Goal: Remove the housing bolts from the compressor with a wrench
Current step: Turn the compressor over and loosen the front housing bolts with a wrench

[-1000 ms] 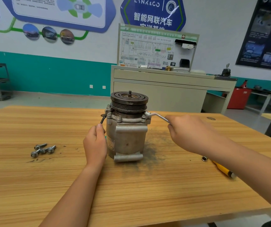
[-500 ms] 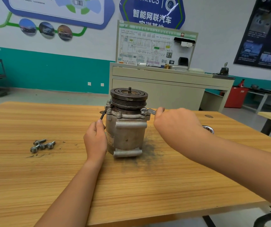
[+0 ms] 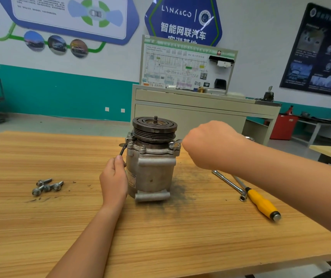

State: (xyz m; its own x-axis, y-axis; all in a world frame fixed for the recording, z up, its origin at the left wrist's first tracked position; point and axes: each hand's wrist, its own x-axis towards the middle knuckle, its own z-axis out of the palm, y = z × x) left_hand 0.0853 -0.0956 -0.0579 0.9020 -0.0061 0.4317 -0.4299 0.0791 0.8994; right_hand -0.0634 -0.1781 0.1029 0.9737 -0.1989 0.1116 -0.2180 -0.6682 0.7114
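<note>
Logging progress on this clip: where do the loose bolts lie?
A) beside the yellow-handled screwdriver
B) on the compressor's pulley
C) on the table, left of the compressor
C: the loose bolts cluster on the table, left of the compressor and apart from it.

Automotive training workshop: wiring-diagram trainer board (image 3: 186, 67), car posters (image 3: 70, 17) (Lynk&Co sign (image 3: 182, 23)).

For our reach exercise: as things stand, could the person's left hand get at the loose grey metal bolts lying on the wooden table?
Probably yes. The loose grey metal bolts lie on bare wooden table left of the left hand, with nothing between; it must first release the dark tool handle.
</note>
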